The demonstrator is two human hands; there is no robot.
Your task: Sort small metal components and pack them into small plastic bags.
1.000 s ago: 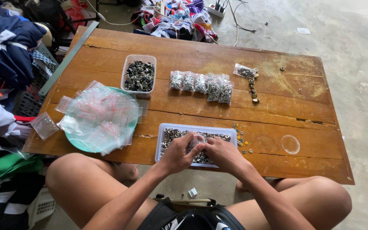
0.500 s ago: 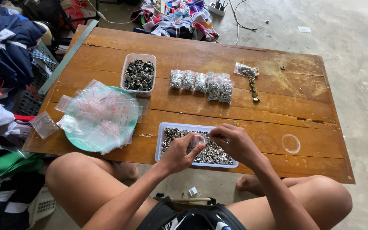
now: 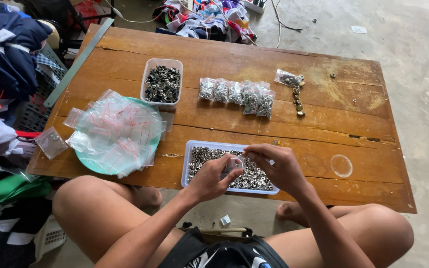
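**A:** Right, status on the hands?

**B:** Both over the near tray (image 3: 190, 164), a clear rectangular tub full of small silvery metal rings, sitting at the near edge of the wooden worktop (image 3: 224, 62). Left hand (image 3: 213, 177) and right hand (image 3: 278, 166) meet above the tray's middle.

**A:** Grip?

**B:** Left grip pinches a small clear bag (image 3: 234, 163), thumb and fingers pressed on it. Right grip is pressed together at the bag's right edge, fingertips touching it. Can't tell whether a ring sits between the right fingertips, too small.

**A:** Bag position?

**B:** Held just above the rings in the tray, between the two hands, not resting on the worktop.

**A:** What else is on the surface?

**B:** Far left of the tray: a second tub (image 3: 161, 85), smaller, with darker metal parts. Right of that, a row of filled bags (image 3: 237, 93), touching each other. Further right, one more small bag (image 3: 287, 77) with a short line of loose metal pieces (image 3: 298, 99) running toward the near side. On the left, a green plate (image 3: 156, 130) under a heap of empty clear bags (image 3: 112, 129) with red strips. One empty bag (image 3: 51, 142) lies apart at the left edge.

**A:** Surroundings?

**B:** Piled clothes (image 3: 6, 54) to the left, concrete floor (image 3: 418, 59) to the right.
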